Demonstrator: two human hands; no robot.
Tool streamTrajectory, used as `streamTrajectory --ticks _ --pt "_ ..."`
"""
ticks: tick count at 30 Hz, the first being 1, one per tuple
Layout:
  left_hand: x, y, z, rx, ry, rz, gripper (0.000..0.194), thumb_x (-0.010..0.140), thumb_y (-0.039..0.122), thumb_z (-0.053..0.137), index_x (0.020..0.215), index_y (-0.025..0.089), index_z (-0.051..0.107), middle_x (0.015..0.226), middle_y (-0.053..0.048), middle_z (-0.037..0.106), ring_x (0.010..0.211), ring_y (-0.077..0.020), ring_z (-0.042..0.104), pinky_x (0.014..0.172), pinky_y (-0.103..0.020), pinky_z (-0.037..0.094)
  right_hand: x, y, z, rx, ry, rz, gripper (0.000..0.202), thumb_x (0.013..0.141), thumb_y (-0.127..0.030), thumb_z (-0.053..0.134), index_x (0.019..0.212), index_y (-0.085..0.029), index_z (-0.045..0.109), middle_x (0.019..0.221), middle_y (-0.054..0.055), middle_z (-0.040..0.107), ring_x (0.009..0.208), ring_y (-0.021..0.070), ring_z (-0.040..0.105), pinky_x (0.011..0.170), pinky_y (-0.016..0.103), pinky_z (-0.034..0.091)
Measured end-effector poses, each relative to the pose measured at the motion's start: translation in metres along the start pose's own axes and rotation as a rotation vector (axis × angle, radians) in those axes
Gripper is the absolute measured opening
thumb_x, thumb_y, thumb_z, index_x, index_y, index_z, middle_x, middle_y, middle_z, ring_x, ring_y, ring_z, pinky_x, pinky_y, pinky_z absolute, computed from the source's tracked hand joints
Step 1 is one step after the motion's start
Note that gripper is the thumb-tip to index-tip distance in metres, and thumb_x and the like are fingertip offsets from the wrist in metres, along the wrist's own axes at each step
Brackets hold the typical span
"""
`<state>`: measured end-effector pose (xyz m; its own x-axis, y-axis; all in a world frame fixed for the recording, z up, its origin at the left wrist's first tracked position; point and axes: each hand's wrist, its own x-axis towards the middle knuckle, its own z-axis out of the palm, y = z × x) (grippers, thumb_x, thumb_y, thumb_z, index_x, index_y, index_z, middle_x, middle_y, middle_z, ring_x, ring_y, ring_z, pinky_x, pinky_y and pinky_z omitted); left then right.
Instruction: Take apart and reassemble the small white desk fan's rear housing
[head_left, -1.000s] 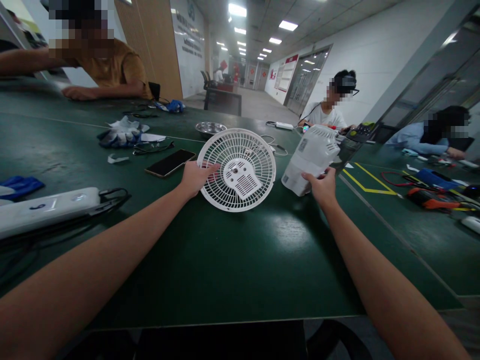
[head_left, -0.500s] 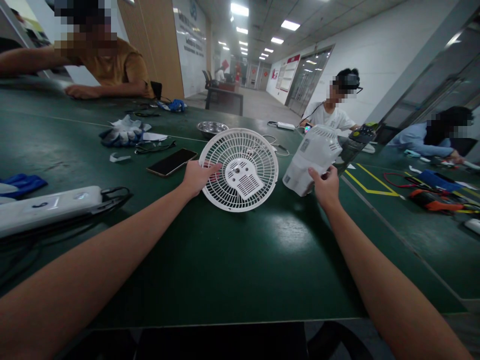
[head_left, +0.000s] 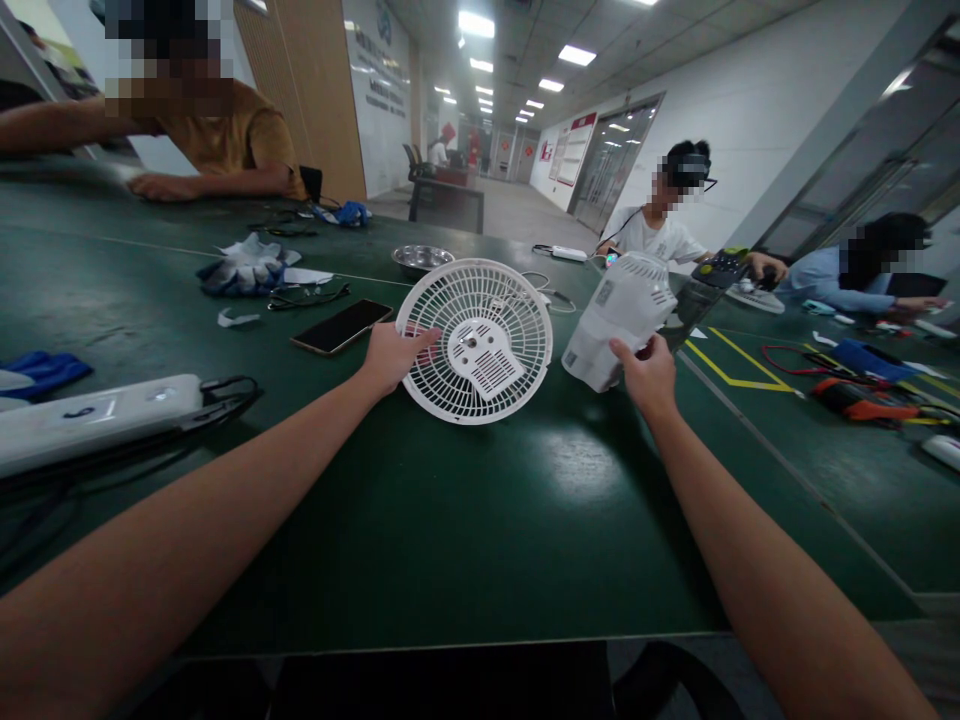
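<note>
My left hand (head_left: 394,358) grips the left rim of a round white fan grille (head_left: 517,310), its thumb lying over the slats. The grille is tilted up so its slotted centre plate faces me. To the right, my right hand (head_left: 649,375) is closed around the lower right side of a white plastic housing (head_left: 619,315) with vents near its top. This housing leans to the right, apart from the grille. My right fingers are partly hidden behind it. Past the housing stands a dark see-through container (head_left: 694,300) with a black and yellow top.
A black phone (head_left: 343,326) lies left of the grille, near work gloves (head_left: 244,265) and a metal bowl (head_left: 422,260). A white power strip (head_left: 105,420) with cables is at the left. Co-workers sit across the green table (head_left: 465,540); an orange tool (head_left: 862,398) lies far right.
Both hands keep their grip, and the grille and housing have barely moved. The view has shifted slightly. At the right, a co-worker's hand now shows beside the dark container.
</note>
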<state>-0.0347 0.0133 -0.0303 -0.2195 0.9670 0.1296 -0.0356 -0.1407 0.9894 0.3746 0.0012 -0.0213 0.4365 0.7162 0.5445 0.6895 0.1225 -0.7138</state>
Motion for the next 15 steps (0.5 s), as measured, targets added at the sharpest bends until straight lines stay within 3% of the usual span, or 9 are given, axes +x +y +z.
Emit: streamTrajectory --ticks 6,10,15 --pt "-0.004 0.005 0.0 0.006 -0.002 -0.017 0.012 0.078 0.015 0.085 0.082 0.011 0.074 0.076 -0.009 0.075 0.066 -0.0198 0.072 0.065 -0.034 0.061 0.009 0.003 0.002 0.106 0.061 -0.076 0.099 0.071 -0.064 0.079 0.149 -0.012 0.049 0.123 0.017 0.072 0.108 0.0313 0.07 0.102 0.05 0.052" --pt "-0.004 0.005 -0.001 0.015 -0.002 -0.011 0.012 0.078 0.015 0.085 0.082 0.012 0.074 0.078 -0.009 0.076 0.067 -0.02 0.072 0.065 -0.034 0.062 0.015 0.001 -0.004 0.11 0.085 -0.123 0.087 0.07 -0.06 0.081 0.14 -0.013 0.059 0.118 0.015 0.074 0.102 0.0307 0.072 0.095 0.049 0.056" --pt "-0.004 0.006 -0.001 -0.002 -0.006 -0.015 0.013 0.078 0.015 0.085 0.085 0.013 0.075 0.078 -0.009 0.076 0.07 -0.0212 0.073 0.066 -0.034 0.062 0.023 0.012 -0.016 0.068 0.197 -0.093 0.082 0.072 -0.055 0.08 0.139 -0.014 0.058 0.12 0.018 0.074 0.102 0.0321 0.072 0.094 0.051 0.057"
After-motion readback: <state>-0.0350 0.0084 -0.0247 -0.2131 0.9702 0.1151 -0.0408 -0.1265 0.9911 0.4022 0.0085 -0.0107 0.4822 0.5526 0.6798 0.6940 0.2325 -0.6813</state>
